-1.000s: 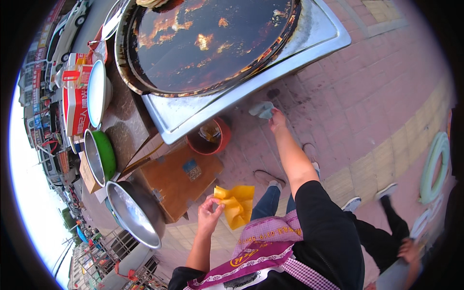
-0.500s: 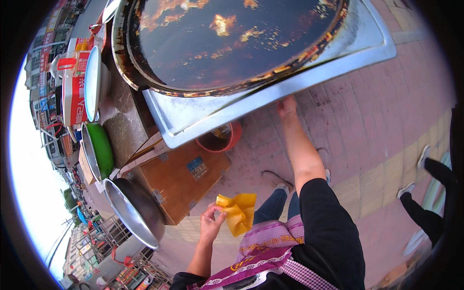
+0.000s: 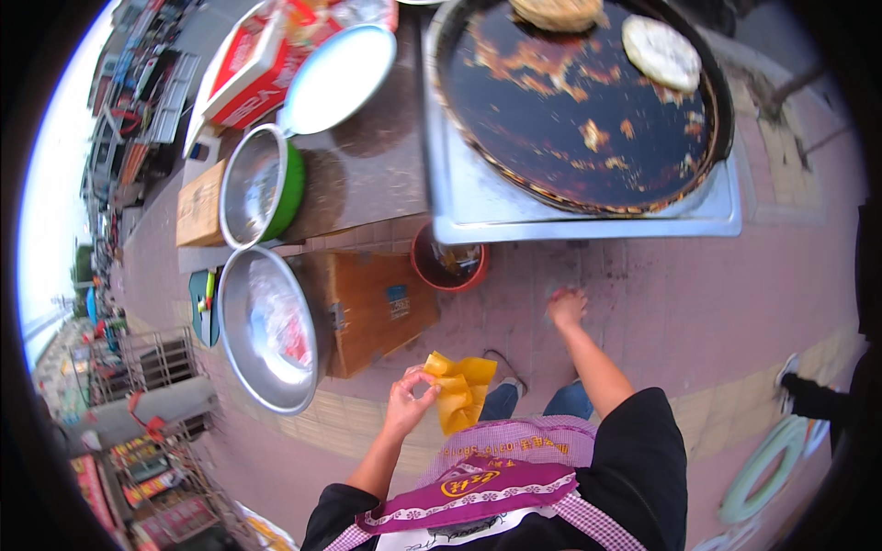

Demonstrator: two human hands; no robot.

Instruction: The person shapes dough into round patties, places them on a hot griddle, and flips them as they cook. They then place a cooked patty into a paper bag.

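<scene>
My left hand (image 3: 409,401) pinches a creased piece of yellow paper (image 3: 462,389) by its left edge, in front of my apron. Whether it is a sheet or a bag I cannot tell. My right hand (image 3: 567,307) is low in front of me, apart from the griddle's metal stand (image 3: 588,227), its fingers curled in. Anything inside them is hidden. Beyond stands a round black griddle (image 3: 551,147) with browned scraps on its surface. A browned flatbread (image 3: 558,13) and a pale, floury flatbread (image 3: 661,53) lie at its far side.
Left of the griddle, a dark table (image 3: 367,188) carries a white plate (image 3: 340,78), a green bowl (image 3: 290,188) and a red-and-white box (image 3: 253,78). Nearer are a large steel basin (image 3: 241,367), a wooden box (image 3: 377,303) and a red bucket (image 3: 474,278). Someone's leg (image 3: 818,401) shows at right.
The view has swung, bringing the flatbreads and more of the table into sight. My right hand has drawn back from the stand's edge. My left hand still holds the yellow paper.
</scene>
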